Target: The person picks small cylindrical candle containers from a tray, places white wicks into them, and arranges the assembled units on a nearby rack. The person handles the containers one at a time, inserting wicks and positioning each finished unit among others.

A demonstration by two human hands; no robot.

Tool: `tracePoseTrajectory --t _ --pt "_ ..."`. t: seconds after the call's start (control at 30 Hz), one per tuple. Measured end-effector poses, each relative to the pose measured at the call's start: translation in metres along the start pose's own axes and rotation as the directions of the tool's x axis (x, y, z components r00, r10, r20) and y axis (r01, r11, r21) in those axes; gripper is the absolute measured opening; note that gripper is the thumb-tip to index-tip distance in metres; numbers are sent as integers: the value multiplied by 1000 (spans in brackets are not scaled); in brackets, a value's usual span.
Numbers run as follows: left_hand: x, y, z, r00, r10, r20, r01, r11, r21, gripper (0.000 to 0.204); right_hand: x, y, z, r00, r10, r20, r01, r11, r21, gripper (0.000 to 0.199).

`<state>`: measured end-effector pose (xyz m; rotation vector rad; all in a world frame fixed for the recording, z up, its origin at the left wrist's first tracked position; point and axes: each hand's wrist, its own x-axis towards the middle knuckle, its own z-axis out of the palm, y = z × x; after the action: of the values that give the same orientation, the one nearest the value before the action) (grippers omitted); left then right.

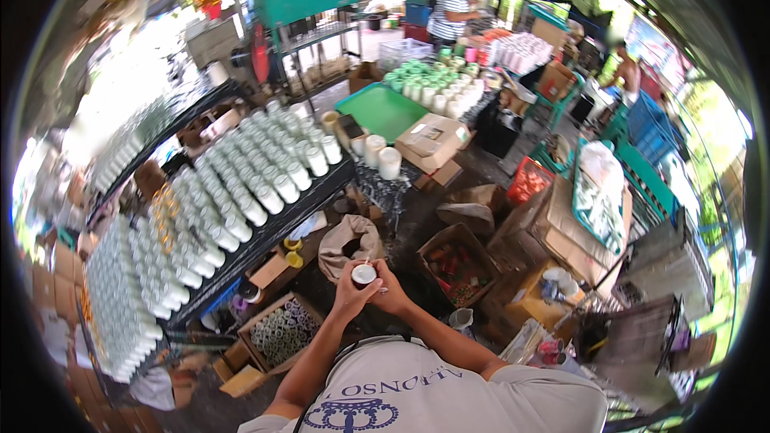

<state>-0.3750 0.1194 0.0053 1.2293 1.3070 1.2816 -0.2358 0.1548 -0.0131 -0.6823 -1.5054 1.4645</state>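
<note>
Small glass candle jar (363,274) near centre, cupped between left hand (350,294) and right hand (391,292), both closed around sides. Probably rigid, smooth, breakable, fairly light; best gripped at wall, below rim, clear of wick.

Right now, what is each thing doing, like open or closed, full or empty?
Small white cup: held upright between both hands, white inside.
Left hand: wrapped on the cup.
Right hand: wrapped on the cup.
Brown sack: open at the top.
Cardboard box: flaps open, red items inside.
Green tray: bare, lying flat.
</note>
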Motion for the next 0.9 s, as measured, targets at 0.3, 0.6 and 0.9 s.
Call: tracePoseTrajectory --t 0.3,0.6,0.9 --pt "15 7 5 992 51 113 -51 999 0 51 -6 -7 -7 993 -22 -113 9 993 -119 60" --pt "22 -10 -1 976 56 211 -40 996 -80 46 -13 -13 7 973 -54 -222 19 987 -159 58" --pt "28 -9 -4 950 45 310 -2 990 -138 48 -18 -11 15 945 -84 -318 2 969 -248 55"
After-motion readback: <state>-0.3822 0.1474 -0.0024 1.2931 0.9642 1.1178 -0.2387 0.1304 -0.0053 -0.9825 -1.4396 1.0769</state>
